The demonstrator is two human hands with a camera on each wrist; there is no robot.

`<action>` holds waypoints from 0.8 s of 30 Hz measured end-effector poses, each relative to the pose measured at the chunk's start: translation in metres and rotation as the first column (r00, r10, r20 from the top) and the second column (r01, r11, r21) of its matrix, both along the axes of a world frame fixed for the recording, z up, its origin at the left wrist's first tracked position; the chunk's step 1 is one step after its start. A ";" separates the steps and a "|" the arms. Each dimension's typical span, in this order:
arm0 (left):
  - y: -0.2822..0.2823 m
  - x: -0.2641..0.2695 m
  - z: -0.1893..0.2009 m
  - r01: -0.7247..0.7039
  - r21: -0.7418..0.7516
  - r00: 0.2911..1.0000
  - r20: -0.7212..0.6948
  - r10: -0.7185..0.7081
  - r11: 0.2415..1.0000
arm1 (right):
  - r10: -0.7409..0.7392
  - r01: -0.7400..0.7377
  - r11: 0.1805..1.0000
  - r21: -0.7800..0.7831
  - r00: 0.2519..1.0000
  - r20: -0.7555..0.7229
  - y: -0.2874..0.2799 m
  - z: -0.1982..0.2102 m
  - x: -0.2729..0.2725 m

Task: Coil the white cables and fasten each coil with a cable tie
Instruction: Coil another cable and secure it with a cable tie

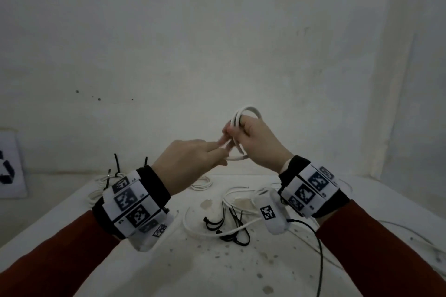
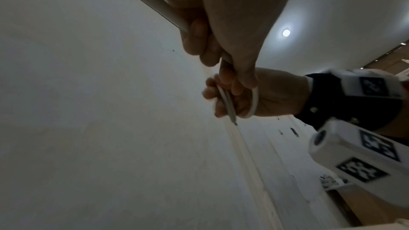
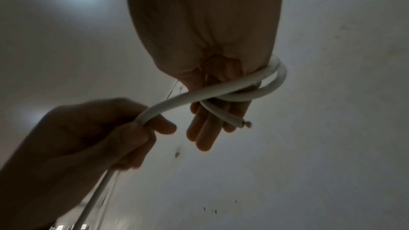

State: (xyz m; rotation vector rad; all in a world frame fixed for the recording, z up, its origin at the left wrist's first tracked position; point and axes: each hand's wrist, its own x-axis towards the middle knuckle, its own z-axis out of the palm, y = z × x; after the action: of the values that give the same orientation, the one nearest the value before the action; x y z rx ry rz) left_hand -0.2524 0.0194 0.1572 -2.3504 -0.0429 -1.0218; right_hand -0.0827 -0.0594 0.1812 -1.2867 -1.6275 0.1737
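Observation:
Both hands are raised above the table with one white cable (image 1: 248, 110) between them. My right hand (image 1: 251, 137) holds a small coil of about two loops, wound round its fingers; the cable's bare cut end (image 3: 246, 124) sticks out past those fingers. My left hand (image 1: 193, 154), just left of it and slightly lower, grips the running strand (image 3: 177, 100) that leads into the coil. In the left wrist view the strand (image 2: 152, 1) passes through my left hand (image 2: 199, 41) to the right hand (image 2: 234, 97). In the right wrist view my left hand (image 3: 124, 128) is fisted on the cable below my right hand (image 3: 205, 114).
On the white table (image 1: 156, 267) lie a bunch of black cable ties (image 1: 233, 226), loose white cables (image 1: 236, 194) and a small white coil (image 1: 201, 184). At the far left are coils with black ties sticking up (image 1: 113, 176). A plain wall stands close behind.

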 end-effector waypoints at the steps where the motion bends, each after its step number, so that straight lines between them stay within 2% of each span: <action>1: 0.001 -0.003 0.002 -0.003 -0.019 1.000 0.027 0.004 1.000 | -0.029 0.035 0.998 -0.054 0.994 0.106 -0.001 -0.003 -0.001; 2: 0.005 -0.006 0.004 -0.002 -0.032 0.998 0.061 0.004 0.999 | -0.038 0.057 0.993 -0.107 0.984 0.172 -0.002 -0.006 -0.001; 4: 0.012 -0.013 0.006 0.025 -0.073 0.989 0.144 -0.014 0.997 | -0.019 0.051 0.984 -0.169 0.982 0.186 -0.008 -0.010 -0.002; 8: 0.018 -0.016 0.009 0.083 -0.211 0.979 0.202 -0.040 0.974 | 0.046 -0.013 0.987 -0.160 0.978 0.202 -0.021 -0.010 -0.012; 10: 0.017 -0.012 0.011 0.144 -0.320 0.976 0.202 -0.081 0.936 | 0.117 -0.101 0.981 -0.168 0.990 0.083 -0.026 -0.006 -0.019; 13: 0.014 -0.006 0.015 0.327 -0.522 0.942 0.241 -0.232 0.788 | 0.167 -0.181 0.982 -0.053 0.965 -0.203 -0.023 -0.003 -0.026; 16: 0.008 -0.003 0.017 0.397 -0.733 0.917 0.290 -0.274 0.552 | 0.119 -0.096 0.992 0.081 0.921 -0.372 -0.014 -0.003 -0.030; 17: 0.007 -0.002 0.017 0.413 -0.771 0.908 0.309 -0.282 0.485 | 0.099 -0.062 0.993 0.105 0.915 -0.391 -0.012 -0.003 -0.030; 19: 0.004 0.000 0.016 0.446 -0.797 0.890 0.347 -0.296 0.408 | 0.079 -0.031 0.991 0.133 0.922 -0.379 -0.009 -0.003 -0.029; 22: -0.001 0.003 0.017 0.495 -0.832 0.860 0.427 -0.280 0.251 | 0.146 -0.108 0.984 0.142 0.943 -0.299 -0.007 -0.006 -0.028; 24: 0.000 0.006 0.016 0.512 -0.827 0.853 0.457 -0.253 0.230 | 0.217 -0.198 0.975 0.101 0.945 -0.245 -0.009 -0.007 -0.027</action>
State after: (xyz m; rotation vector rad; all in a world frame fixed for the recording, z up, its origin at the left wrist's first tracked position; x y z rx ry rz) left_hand -0.2468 0.0191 0.1736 -3.3950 -0.1938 -1.9311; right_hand -0.1094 -0.0686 0.1741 -0.9894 -1.5287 0.3880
